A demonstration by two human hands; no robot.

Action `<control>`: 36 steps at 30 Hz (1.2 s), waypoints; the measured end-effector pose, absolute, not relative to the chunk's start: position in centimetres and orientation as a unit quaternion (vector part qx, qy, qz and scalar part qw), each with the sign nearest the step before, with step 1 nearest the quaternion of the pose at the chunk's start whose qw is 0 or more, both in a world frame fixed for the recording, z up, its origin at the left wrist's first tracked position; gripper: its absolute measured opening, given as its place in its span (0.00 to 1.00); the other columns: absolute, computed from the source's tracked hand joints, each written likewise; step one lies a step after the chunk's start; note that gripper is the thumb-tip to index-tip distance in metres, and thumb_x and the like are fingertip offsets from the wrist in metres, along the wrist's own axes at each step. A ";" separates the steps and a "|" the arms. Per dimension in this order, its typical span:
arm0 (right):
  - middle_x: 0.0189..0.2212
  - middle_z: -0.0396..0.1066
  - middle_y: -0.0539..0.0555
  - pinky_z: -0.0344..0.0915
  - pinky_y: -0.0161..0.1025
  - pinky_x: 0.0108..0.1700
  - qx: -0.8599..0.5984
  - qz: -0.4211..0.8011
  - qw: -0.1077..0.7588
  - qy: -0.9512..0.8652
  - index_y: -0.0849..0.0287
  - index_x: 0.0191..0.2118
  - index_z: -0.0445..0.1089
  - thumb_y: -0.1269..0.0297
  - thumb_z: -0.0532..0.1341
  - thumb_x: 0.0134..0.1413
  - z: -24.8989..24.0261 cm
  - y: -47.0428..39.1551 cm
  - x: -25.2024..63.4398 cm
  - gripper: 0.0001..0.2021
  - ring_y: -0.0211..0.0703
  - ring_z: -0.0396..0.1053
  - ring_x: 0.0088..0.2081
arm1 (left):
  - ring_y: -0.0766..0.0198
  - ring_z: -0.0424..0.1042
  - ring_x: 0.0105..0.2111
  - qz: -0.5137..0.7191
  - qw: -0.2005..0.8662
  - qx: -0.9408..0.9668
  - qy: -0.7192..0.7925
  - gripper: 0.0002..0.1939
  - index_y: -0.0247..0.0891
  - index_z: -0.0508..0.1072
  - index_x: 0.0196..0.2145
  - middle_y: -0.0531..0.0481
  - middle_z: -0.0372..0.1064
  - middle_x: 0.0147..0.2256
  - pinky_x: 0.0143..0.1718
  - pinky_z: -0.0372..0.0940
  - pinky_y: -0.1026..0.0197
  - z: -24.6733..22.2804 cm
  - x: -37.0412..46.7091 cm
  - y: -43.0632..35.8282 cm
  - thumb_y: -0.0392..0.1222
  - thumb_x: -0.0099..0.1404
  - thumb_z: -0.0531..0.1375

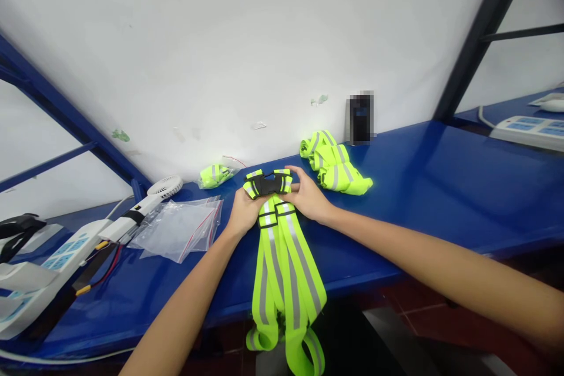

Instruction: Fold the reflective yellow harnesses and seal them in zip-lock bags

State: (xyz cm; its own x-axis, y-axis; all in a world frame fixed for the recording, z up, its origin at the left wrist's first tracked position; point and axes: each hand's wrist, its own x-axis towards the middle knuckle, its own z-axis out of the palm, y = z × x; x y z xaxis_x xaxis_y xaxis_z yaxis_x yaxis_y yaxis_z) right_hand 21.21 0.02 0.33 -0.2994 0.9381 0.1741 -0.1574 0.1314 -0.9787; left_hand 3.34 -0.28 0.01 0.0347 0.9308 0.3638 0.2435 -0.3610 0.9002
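Note:
A neon yellow reflective strap harness (288,264) with grey stripes hangs from both hands over the table's front edge, its looped ends below. At its top sits a black plastic buckle (268,184), which looks clipped together. My left hand (245,210) grips the strap at the buckle's left end, its fingers partly hidden behind. Around the strap at the buckle's right end, my right hand (308,195) is closed, thumb and forefinger showing. Black slide adjusters (268,219) sit on the straps just under the buckle.
More neon reflective straps (337,164) lie bundled at the back right, beside a pixelated dark object (361,117). A bagged strap roll (215,175), clear zip bags (180,228), a small white fan (165,187) and a power strip (66,258) occupy the left of the blue table (423,200).

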 end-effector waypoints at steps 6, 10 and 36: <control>0.33 0.78 0.53 0.72 0.45 0.44 -0.301 0.630 0.489 -0.523 0.61 0.47 0.67 0.71 0.69 0.41 0.1 0.1 20.9 0.23 0.46 0.76 0.34 | 0.52 0.77 0.37 0.540 0.382 0.594 0.459 0.21 0.31 0.80 0.39 0.43 0.79 0.36 0.43 0.71 0.53 0.4 3.9 -0.6 0.43 0.48 0.72; 0.39 0.78 0.54 0.70 0.46 0.50 -0.274 0.617 0.499 -0.544 0.62 0.43 0.70 0.69 0.71 0.39 0.1 0.2 20.9 0.21 0.47 0.76 0.40 | 0.51 0.77 0.39 0.538 0.393 0.586 0.461 0.21 0.32 0.80 0.39 0.44 0.79 0.36 0.44 0.70 0.53 0.4 3.9 -0.7 0.43 0.46 0.73; 0.31 0.70 0.49 0.69 0.40 0.35 -0.287 0.446 0.458 -0.713 0.55 0.70 0.38 0.71 0.63 0.50 0.6 -0.2 22.0 0.46 0.41 0.69 0.29 | 0.55 0.76 0.40 0.497 0.342 0.673 0.428 0.14 0.34 0.80 0.40 0.45 0.79 0.40 0.47 0.69 0.55 -0.5 3.0 -0.1 0.38 0.55 0.67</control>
